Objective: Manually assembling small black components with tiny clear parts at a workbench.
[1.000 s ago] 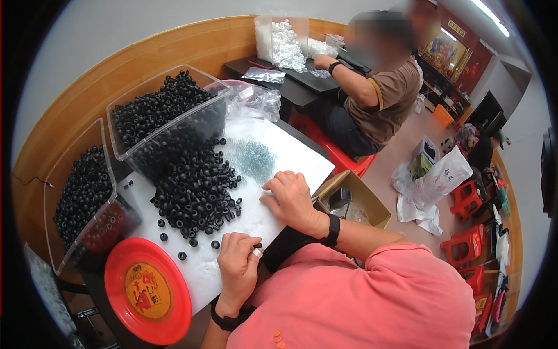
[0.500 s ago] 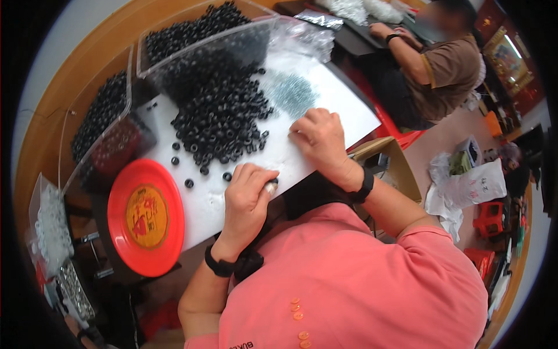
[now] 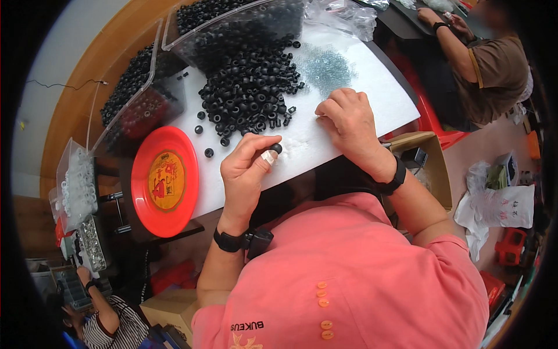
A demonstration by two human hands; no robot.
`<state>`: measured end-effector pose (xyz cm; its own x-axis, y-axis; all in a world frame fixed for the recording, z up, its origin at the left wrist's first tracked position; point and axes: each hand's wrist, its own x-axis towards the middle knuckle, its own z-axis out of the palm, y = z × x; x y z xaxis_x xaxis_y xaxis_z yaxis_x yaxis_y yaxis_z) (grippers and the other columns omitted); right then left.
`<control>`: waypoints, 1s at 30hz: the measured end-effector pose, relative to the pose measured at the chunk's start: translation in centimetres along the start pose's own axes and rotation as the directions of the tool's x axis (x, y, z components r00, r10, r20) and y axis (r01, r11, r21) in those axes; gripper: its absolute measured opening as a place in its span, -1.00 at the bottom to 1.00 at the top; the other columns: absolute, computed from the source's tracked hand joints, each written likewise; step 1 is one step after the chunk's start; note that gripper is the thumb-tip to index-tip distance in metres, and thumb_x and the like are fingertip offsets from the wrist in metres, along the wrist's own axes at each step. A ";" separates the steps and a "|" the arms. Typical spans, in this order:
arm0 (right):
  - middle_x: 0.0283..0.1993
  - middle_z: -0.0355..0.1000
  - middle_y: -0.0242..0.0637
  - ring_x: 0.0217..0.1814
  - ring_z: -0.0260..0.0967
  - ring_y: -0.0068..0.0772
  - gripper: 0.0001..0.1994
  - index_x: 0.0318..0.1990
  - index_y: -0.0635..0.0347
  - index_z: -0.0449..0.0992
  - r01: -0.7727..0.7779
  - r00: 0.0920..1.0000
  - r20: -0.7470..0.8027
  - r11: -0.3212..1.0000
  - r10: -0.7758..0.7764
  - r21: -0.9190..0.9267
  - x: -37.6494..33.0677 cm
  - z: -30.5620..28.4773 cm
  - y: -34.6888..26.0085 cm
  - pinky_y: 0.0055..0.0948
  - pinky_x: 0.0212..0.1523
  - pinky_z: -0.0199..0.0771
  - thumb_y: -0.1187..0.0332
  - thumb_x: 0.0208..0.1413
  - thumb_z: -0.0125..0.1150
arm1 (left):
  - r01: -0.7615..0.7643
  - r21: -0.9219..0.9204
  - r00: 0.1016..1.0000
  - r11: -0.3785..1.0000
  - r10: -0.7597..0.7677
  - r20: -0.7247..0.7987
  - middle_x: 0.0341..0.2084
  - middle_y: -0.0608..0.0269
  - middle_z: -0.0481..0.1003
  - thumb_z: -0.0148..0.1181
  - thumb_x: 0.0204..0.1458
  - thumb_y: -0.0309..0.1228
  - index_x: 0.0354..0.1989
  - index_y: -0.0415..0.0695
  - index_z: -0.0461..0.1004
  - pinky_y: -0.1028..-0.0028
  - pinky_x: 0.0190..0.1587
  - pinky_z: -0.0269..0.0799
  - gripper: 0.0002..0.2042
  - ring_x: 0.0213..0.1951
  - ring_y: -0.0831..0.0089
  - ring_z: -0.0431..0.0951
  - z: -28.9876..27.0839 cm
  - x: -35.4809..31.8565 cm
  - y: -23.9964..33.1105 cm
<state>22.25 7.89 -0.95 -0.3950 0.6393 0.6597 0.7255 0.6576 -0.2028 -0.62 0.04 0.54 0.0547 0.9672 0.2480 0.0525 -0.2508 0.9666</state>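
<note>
My left hand [image 3: 244, 168] pinches a small round black plastic piece [image 3: 276, 149] between thumb and fingers, over the front of the white work surface [image 3: 218, 192]. White tape wraps the thumb. To its right, my right hand [image 3: 351, 125] is curled just above the surface, thumb and fingertips together; whatever may be in them is hidden. Beyond the right hand lies a heap of tiny clear-grey pieces [image 3: 326, 67], too small to name. A large pile of similar black pieces [image 3: 250, 87] with holes spreads beyond my left hand, several lying loose at its edge.
A red plate [image 3: 193, 192] sits at the left edge. Clear bins [image 3: 154, 72] of black pieces stand behind it; a clear plastic bag [image 3: 349, 20] lies far right. A cardboard box [image 3: 439, 166] stands by my right forearm. Co-workers sit at right [image 3: 497, 70] and lower left [image 3: 116, 323].
The view has shifted, so the table sits higher and further right. My left hand has turned slightly, showing the black piece more fully. A person at lower left has come into view.
</note>
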 end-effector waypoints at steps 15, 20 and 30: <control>-0.30 0.54 -0.31 -0.23 0.52 -0.45 -0.91 -0.21 0.24 0.52 -0.182 0.982 0.125 0.504 0.144 0.844 1.6 -0.6 -6.4 -0.45 -0.17 0.50 0.45 0.18 0.27 | 0.135 -0.410 0.986 0.902 -0.164 -0.036 -0.26 0.13 0.58 0.17 0.17 -0.61 -0.03 -0.36 0.56 0.55 -0.43 0.45 -0.79 -0.31 0.47 0.56 -0.6 -1.1 1.5; -0.30 0.54 -0.30 -0.23 0.54 -0.47 -0.92 -0.20 0.26 0.52 -0.168 0.985 0.136 0.469 0.103 0.867 2.1 -0.1 -7.9 -0.50 -0.23 0.52 0.48 0.19 0.25 | 0.154 -0.535 0.979 0.831 -0.201 -0.030 -0.23 0.08 0.59 0.17 0.18 -0.60 -0.02 -0.36 0.54 0.53 -0.43 0.48 -0.78 -0.29 0.45 0.58 -1.4 -1.3 1.6; -0.34 0.52 -0.33 -0.30 0.51 -0.40 -0.91 -0.25 0.21 0.52 -0.257 0.963 0.169 0.514 0.212 0.818 1.7 0.6 -7.5 -0.41 -0.32 0.45 0.50 0.10 0.30 | 0.183 -0.571 0.962 0.800 -0.266 -0.064 -0.29 0.18 0.57 0.18 0.11 -0.62 -0.10 -0.36 0.57 0.57 -0.47 0.41 -0.80 -0.38 0.52 0.54 -2.5 -1.9 1.4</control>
<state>15.74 4.28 1.24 -0.3212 0.8222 0.4699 0.0135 0.5001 -0.8659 -3.09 -2.04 1.63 -0.0254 0.9996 -0.0144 -0.5173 -0.0009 0.8558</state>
